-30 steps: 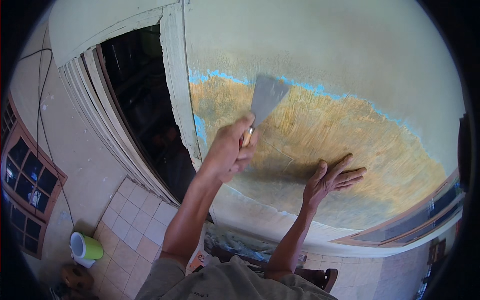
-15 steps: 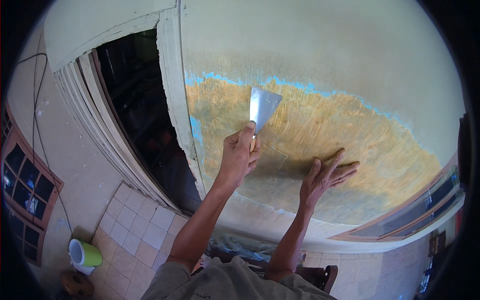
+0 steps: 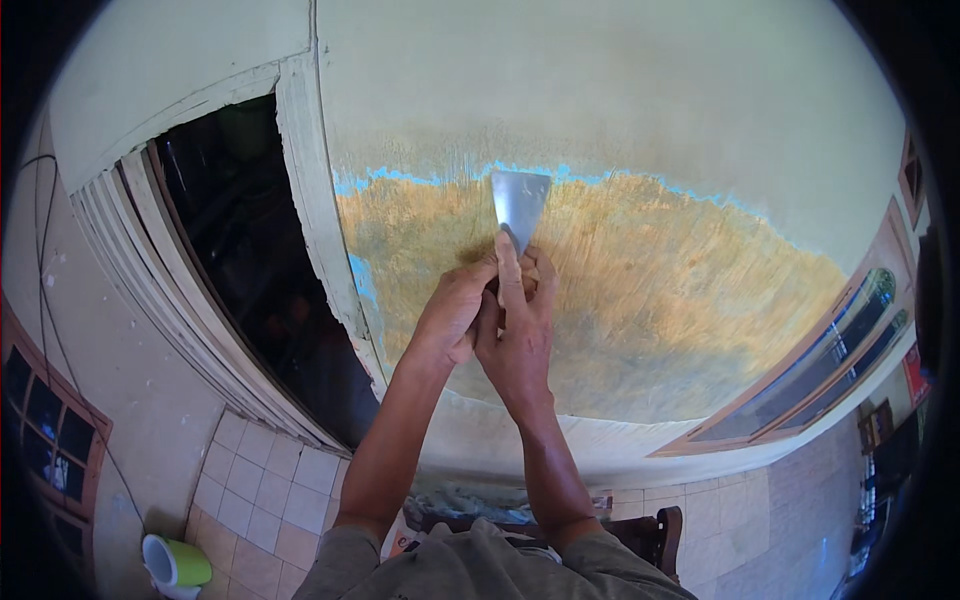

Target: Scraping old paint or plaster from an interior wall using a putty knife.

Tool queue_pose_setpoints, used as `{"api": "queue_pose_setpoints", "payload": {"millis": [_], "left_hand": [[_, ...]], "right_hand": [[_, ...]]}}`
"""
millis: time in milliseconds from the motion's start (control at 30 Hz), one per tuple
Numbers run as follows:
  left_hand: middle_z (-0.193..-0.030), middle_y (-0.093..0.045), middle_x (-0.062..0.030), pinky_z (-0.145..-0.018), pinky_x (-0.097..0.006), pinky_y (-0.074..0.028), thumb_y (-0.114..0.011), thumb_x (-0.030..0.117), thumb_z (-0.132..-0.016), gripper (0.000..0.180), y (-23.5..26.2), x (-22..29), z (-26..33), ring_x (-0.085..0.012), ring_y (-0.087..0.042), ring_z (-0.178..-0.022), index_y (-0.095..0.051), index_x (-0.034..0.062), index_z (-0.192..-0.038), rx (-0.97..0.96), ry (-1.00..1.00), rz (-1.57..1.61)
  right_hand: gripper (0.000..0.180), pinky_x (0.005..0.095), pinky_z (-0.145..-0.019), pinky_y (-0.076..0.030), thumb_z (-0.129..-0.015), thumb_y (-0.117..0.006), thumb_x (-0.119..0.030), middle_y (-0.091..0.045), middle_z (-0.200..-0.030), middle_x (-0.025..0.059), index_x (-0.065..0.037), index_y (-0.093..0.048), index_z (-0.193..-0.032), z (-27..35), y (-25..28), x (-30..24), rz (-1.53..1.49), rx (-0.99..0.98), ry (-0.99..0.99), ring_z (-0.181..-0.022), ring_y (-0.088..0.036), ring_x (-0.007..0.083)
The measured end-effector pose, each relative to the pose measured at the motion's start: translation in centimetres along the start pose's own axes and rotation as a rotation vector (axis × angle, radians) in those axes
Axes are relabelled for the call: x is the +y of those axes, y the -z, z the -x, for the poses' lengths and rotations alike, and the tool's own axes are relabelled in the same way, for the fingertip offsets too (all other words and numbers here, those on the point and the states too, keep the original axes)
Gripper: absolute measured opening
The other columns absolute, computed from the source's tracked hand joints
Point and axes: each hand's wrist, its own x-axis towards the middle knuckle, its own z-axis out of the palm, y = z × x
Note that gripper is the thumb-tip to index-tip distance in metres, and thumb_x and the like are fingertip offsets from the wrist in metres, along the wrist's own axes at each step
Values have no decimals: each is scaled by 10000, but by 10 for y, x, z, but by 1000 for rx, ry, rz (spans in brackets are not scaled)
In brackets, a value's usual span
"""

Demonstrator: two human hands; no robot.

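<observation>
A putty knife with a wide metal blade points up the wall, its blade edge close to the jagged blue paint line. My left hand is closed on its handle, which is mostly hidden by fingers. From the right, my right hand closes on the same tool, one finger stretched up to the base of the blade. Below the blue line spreads a bare yellow-brown patch of wall, streaked and rough. Pale paint covers the wall above it.
To the left is a dark doorway with a chipped white frame. A green-and-white bucket stands on the tiled floor. A wood-framed window lies right. Dark wooden furniture is close by my body.
My right hand has left the wall and come over to the putty knife beside my left hand. The blade now points straighter up. The view has shifted slightly.
</observation>
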Motion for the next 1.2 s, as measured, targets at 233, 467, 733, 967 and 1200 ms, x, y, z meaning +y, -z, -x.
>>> {"api": "queue_pose_setpoints", "payload": {"millis": [233,467,733,967,1200], "left_hand": [[-651,-652,-29,-516,-248,-415,-647,283,-1031,392,12,-9,20,-49,-522,-590,-721,6,-763,43,-146,-483],[-852,-721,-130,-670,-333,-524,-677,175,-963,173,18,21,25,-210,-684,-769,-745,16,-965,232,-1217,-979],[-1695,-228,-121,-1215,-640,-75,-607,415,-966,620,54,92,-35,-366,-139,-1574,-466,243,-1545,231,-1479,-1728],[-1714,-190,-99,-1217,-645,-68,-569,515,-962,682,60,94,-42,-347,-118,-1583,-400,300,-1587,262,-1484,-1810],[-1711,-200,-94,-1217,-645,-82,-582,512,-953,688,67,95,-43,-344,-142,-1578,-397,318,-1586,263,-1485,-1804]], "right_hand": [[710,434,-597,-503,-942,-592,-25,-601,-976,176,-154,-368,-1603,19,-3,-14,103,41,-170,-738,-642,335],[672,440,-553,-480,-939,-595,-24,-581,-878,159,-215,-443,-1565,1,10,-20,300,63,-139,-650,-612,319],[596,438,-529,-468,-934,-620,-18,-576,-737,115,-233,-557,-1487,-13,13,-29,373,150,-100,-568,-588,296],[566,423,-517,-438,-920,-625,16,-573,-674,115,-209,-612,-1439,-19,17,-37,375,253,-123,-558,-583,275],[513,430,-532,-446,-923,-610,25,-591,-676,148,-183,-658,-1389,-5,10,-26,314,297,-122,-543,-578,285]]}}
